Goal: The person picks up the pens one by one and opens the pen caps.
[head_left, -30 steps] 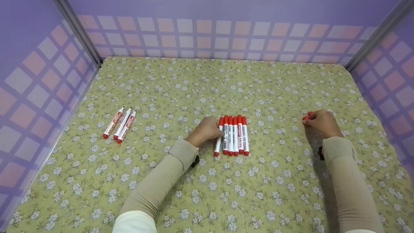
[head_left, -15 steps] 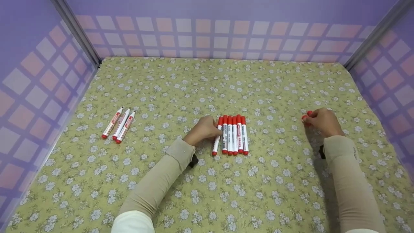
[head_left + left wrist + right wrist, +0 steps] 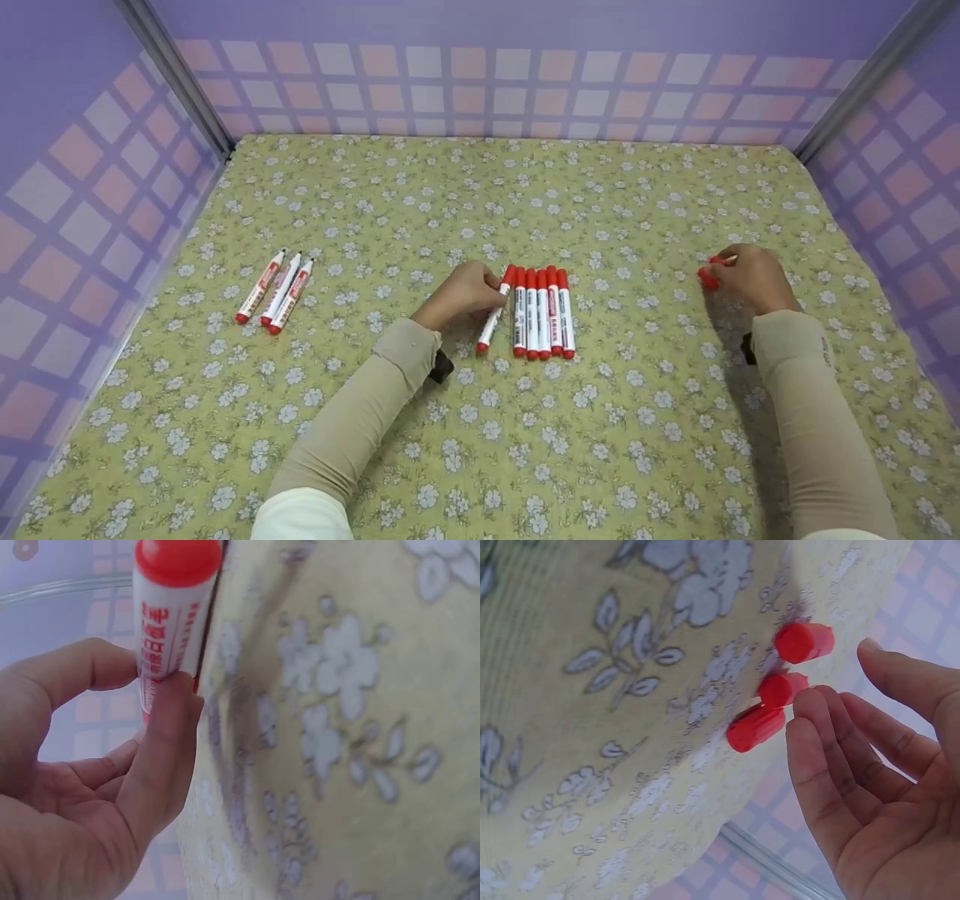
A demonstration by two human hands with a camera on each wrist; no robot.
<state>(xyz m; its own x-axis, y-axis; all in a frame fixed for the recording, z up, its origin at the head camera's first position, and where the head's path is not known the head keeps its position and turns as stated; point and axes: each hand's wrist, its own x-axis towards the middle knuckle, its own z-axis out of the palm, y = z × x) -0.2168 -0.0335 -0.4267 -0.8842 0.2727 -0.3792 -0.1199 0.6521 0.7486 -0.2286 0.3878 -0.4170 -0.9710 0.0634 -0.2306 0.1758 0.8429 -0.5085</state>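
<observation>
My left hand (image 3: 469, 289) pinches a white marker (image 3: 491, 326) with a red cap between thumb and fingers. In the left wrist view the marker's red end (image 3: 178, 559) is toward the camera. It lies slanted just left of a row of several capped red markers (image 3: 543, 311). At the right, my right hand (image 3: 754, 279) is beside three small red marker caps (image 3: 801, 641) on the cloth. The right wrist view shows its thumb apart from the fingers, with the fingertips close to the caps; whether they touch cannot be told.
Three uncapped markers (image 3: 279, 292) with dark tips and red ends lie together at the left. A yellow-green floral cloth (image 3: 600, 442) covers the table. Purple checked panels (image 3: 480, 75) enclose the back and both sides.
My left hand has drawn the leftmost marker away from the row, leftward, and tilted it. My right hand has shifted slightly among the caps, its thumb now parted from them.
</observation>
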